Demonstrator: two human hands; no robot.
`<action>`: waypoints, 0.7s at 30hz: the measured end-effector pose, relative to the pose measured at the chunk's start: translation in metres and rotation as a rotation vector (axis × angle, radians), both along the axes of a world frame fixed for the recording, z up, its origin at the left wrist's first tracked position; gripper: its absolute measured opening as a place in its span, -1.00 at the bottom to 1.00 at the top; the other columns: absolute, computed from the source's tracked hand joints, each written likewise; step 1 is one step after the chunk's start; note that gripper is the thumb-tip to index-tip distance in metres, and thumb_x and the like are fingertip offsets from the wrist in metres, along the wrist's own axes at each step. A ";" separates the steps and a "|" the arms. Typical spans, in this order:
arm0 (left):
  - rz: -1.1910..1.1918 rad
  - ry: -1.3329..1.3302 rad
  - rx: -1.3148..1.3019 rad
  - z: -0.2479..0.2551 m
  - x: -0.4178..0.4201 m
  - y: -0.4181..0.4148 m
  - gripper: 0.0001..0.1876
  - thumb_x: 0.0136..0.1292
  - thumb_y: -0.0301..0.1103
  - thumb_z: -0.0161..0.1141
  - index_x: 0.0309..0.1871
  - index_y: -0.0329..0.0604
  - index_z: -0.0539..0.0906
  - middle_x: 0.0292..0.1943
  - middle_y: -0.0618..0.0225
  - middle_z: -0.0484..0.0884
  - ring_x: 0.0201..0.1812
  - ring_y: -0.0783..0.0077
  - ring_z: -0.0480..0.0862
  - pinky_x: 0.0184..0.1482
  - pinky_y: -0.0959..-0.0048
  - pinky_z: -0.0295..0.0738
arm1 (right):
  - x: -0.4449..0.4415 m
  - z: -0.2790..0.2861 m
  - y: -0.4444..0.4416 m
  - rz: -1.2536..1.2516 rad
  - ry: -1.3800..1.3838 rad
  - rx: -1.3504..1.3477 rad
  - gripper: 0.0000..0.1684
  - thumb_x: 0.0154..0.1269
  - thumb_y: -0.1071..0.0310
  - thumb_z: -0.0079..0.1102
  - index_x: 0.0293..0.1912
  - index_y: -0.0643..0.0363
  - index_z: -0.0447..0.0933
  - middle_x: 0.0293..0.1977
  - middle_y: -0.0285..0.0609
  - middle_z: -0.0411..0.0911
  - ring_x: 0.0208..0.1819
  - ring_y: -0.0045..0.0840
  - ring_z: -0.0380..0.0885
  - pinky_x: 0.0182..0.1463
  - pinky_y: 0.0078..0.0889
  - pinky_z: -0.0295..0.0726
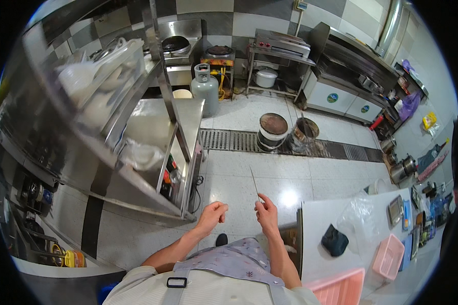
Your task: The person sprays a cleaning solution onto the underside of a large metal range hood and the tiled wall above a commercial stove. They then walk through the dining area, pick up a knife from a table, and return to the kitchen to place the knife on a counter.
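My right hand (266, 213) holds a thin stick (254, 182), perhaps a skewer, between thumb and fingers; its tip points up and away over the floor. Left of it, my left hand (212, 217) hangs in the air with its fingers curled. Whether something small sits in those fingers, I cannot tell. Both hands are in front of a grey patterned apron (229, 259). To the right, a white table (316, 213) bears a dark cloth-like item (334, 241), a clear plastic bag (360, 217) and pink plastic baskets (388, 256).
At left stands a steel shelf unit (179, 133). Beyond the floor drain grating (229, 140) are a gas cylinder (205, 89), a wok stove (175, 45) and a steel grill (282, 44). A lidded bucket (273, 131) and a grimy bucket (305, 131) stand over the grating.
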State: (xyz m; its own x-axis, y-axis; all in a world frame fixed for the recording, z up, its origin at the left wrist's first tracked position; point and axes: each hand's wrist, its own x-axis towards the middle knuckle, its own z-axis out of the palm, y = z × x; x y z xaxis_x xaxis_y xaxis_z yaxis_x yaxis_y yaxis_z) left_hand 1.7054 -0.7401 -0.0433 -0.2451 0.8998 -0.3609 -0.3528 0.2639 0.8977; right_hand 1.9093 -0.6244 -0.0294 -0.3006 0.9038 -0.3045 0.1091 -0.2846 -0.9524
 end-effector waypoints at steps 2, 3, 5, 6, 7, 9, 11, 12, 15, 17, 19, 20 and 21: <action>-0.029 0.015 -0.018 0.005 -0.010 0.035 -0.77 0.52 -0.20 0.21 -0.24 -0.13 0.62 -0.53 0.48 0.56 -0.49 0.61 0.53 -0.39 0.54 0.39 | -0.006 -0.013 0.033 0.005 -0.004 -0.058 -0.46 0.47 0.33 0.21 0.39 0.17 0.51 -0.41 -0.34 0.55 -0.53 -0.78 0.33 -0.52 -0.62 0.29; -0.013 -0.001 -0.017 0.000 -0.015 0.050 -0.77 0.52 -0.20 0.22 -0.24 -0.13 0.61 -0.53 0.49 0.56 -0.49 0.61 0.53 -0.38 0.54 0.39 | -0.011 -0.017 0.049 0.011 -0.013 -0.091 -0.44 0.47 0.34 0.20 0.41 0.19 0.48 -0.40 -0.33 0.55 -0.55 -0.78 0.32 -0.56 -0.62 0.26; 0.029 -0.036 -0.013 -0.012 -0.027 0.079 -0.77 0.51 -0.20 0.22 -0.24 -0.14 0.61 -0.53 0.49 0.56 -0.49 0.61 0.53 -0.38 0.54 0.40 | -0.028 -0.026 0.087 0.034 -0.005 -0.107 -0.45 0.47 0.35 0.20 0.38 0.23 0.49 -0.43 -0.33 0.55 -0.57 -0.77 0.32 -0.56 -0.62 0.26; 0.054 -0.037 -0.011 -0.018 -0.034 0.094 -0.79 0.51 -0.21 0.23 -0.20 -0.15 0.62 -0.51 0.49 0.57 -0.48 0.61 0.54 -0.38 0.53 0.41 | -0.037 -0.031 0.108 0.047 -0.002 -0.109 -0.47 0.46 0.34 0.20 0.36 0.24 0.51 -0.44 -0.34 0.55 -0.57 -0.77 0.33 -0.56 -0.62 0.26; 0.084 -0.030 -0.019 -0.024 -0.041 0.110 -0.80 0.51 -0.22 0.23 -0.18 -0.16 0.62 -0.49 0.49 0.58 -0.48 0.61 0.54 -0.38 0.53 0.41 | -0.047 -0.035 0.130 0.062 0.001 -0.112 -0.50 0.46 0.34 0.21 0.34 0.24 0.54 -0.45 -0.35 0.55 -0.57 -0.77 0.33 -0.56 -0.63 0.26; 0.146 -0.018 -0.033 -0.033 -0.053 0.143 -0.81 0.50 -0.23 0.23 -0.14 -0.17 0.62 -0.46 0.48 0.59 -0.46 0.62 0.55 -0.38 0.54 0.41 | -0.068 -0.046 0.177 0.114 -0.008 -0.116 -0.50 0.47 0.33 0.20 0.34 0.26 0.53 -0.44 -0.34 0.55 -0.56 -0.77 0.36 -0.55 -0.64 0.28; 0.222 -0.004 -0.030 -0.041 -0.070 0.185 -0.81 0.50 -0.23 0.23 -0.10 -0.17 0.62 -0.44 0.48 0.60 -0.45 0.62 0.56 -0.38 0.54 0.41 | -0.092 -0.054 0.230 0.161 0.014 -0.127 -0.49 0.48 0.32 0.19 0.34 0.26 0.53 -0.43 -0.33 0.56 -0.55 -0.76 0.37 -0.54 -0.65 0.29; 0.254 -0.001 -0.031 -0.046 -0.078 0.206 -0.81 0.50 -0.24 0.23 -0.08 -0.18 0.62 -0.43 0.47 0.60 -0.44 0.62 0.56 -0.38 0.54 0.42 | -0.104 -0.058 0.258 0.188 0.014 -0.111 -0.49 0.47 0.32 0.19 0.34 0.25 0.54 -0.41 -0.32 0.57 -0.55 -0.76 0.37 -0.53 -0.63 0.30; 0.371 0.002 -0.049 -0.037 -0.098 0.275 -0.84 0.48 -0.28 0.25 -0.10 -0.17 0.63 -0.45 0.45 0.63 -0.44 0.59 0.60 -0.36 0.55 0.45 | -0.143 -0.061 0.342 0.304 -0.017 -0.096 -0.43 0.45 0.35 0.19 0.41 0.21 0.48 -0.39 -0.31 0.57 -0.56 -0.75 0.35 -0.55 -0.62 0.26; 0.399 -0.020 -0.067 -0.032 -0.108 0.320 -0.84 0.48 -0.29 0.25 -0.06 -0.17 0.62 -0.43 0.45 0.63 -0.43 0.59 0.60 -0.34 0.54 0.46 | -0.161 -0.052 0.397 0.360 -0.027 -0.080 -0.44 0.43 0.36 0.20 0.38 0.21 0.51 -0.39 -0.32 0.58 -0.54 -0.76 0.35 -0.53 -0.61 0.28; 0.422 -0.027 -0.076 -0.022 -0.114 0.362 -0.84 0.49 -0.30 0.24 -0.05 -0.17 0.61 -0.41 0.45 0.62 -0.42 0.59 0.59 -0.33 0.53 0.46 | -0.182 -0.027 0.443 0.394 -0.019 -0.050 -0.47 0.41 0.35 0.23 0.33 0.24 0.55 -0.43 -0.34 0.58 -0.53 -0.75 0.36 -0.47 -0.58 0.32; 0.423 -0.027 -0.073 -0.017 -0.119 0.384 -0.85 0.49 -0.30 0.24 -0.05 -0.16 0.61 -0.41 0.46 0.62 -0.41 0.60 0.59 -0.33 0.53 0.46 | -0.192 -0.020 0.467 0.428 -0.032 -0.022 -0.45 0.41 0.35 0.22 0.35 0.25 0.53 -0.41 -0.34 0.58 -0.53 -0.76 0.35 -0.46 -0.56 0.32; 0.422 -0.034 -0.074 -0.005 -0.121 0.404 -0.86 0.49 -0.31 0.24 -0.05 -0.16 0.61 -0.40 0.46 0.62 -0.41 0.60 0.59 -0.33 0.54 0.46 | -0.197 -0.017 0.488 0.432 -0.056 -0.022 -0.44 0.41 0.35 0.22 0.36 0.25 0.52 -0.40 -0.33 0.58 -0.52 -0.76 0.35 -0.46 -0.57 0.32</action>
